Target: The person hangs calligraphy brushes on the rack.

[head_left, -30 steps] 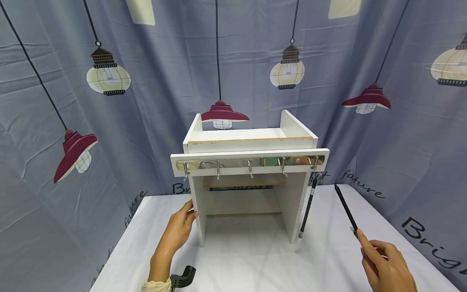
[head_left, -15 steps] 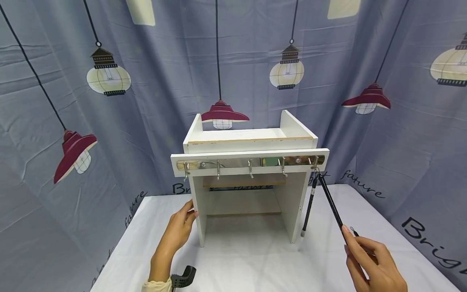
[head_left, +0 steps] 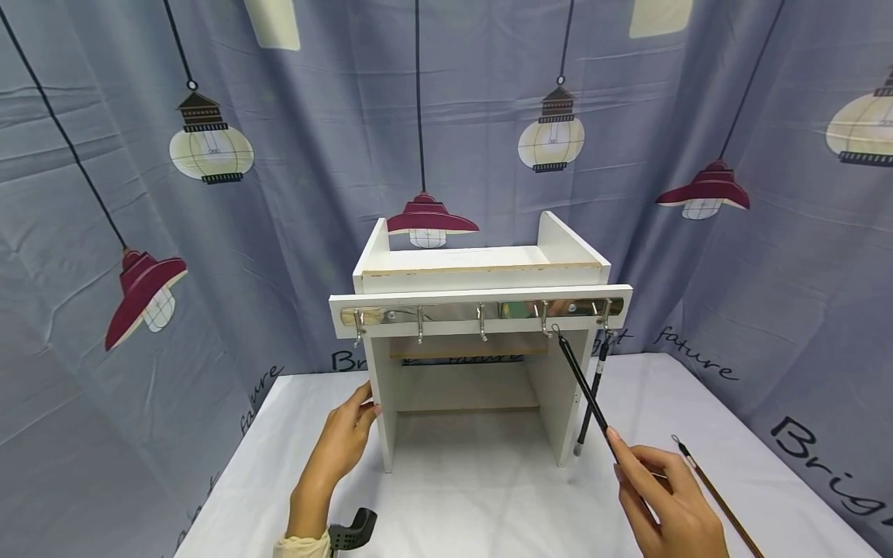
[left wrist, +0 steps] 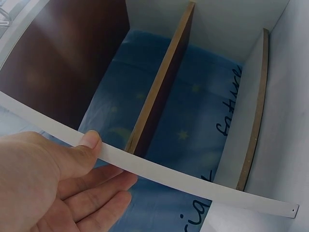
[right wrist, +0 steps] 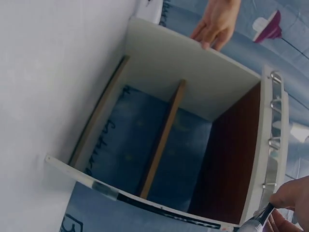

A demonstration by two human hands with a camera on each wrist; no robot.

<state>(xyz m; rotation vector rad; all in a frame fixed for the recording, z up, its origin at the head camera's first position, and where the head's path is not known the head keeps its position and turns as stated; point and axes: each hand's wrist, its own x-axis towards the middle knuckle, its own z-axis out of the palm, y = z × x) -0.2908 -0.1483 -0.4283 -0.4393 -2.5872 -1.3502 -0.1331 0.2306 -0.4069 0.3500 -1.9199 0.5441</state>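
Observation:
A small white shelf unit (head_left: 481, 280) stands on the table, a hook rail (head_left: 453, 314) across its upper front. My left hand (head_left: 342, 438) grips the edge of its left side panel (left wrist: 159, 173), thumb on one face and fingers on the other. My right hand (head_left: 666, 496) pinches a slim black calligraphy brush (head_left: 582, 384), tilted up to the left. The loop on its upper end is close by the second hook from the right (head_left: 545, 319); I cannot tell whether they touch. Another black brush (head_left: 583, 430) hangs from the rightmost hook, partly crossed by the held one.
A brown-handled brush (head_left: 718, 496) with a loop lies on the white tabletop (head_left: 474, 519), right of my right hand. Behind the table hangs a blue-grey curtain (head_left: 314, 194) printed with lamps. Inside the shelf unit runs a middle board (right wrist: 164, 135).
My right hand has carried the black brush leftward, past the rightmost hook to the second hook from the right. The brown brush on the table has come into view. My left hand stays put.

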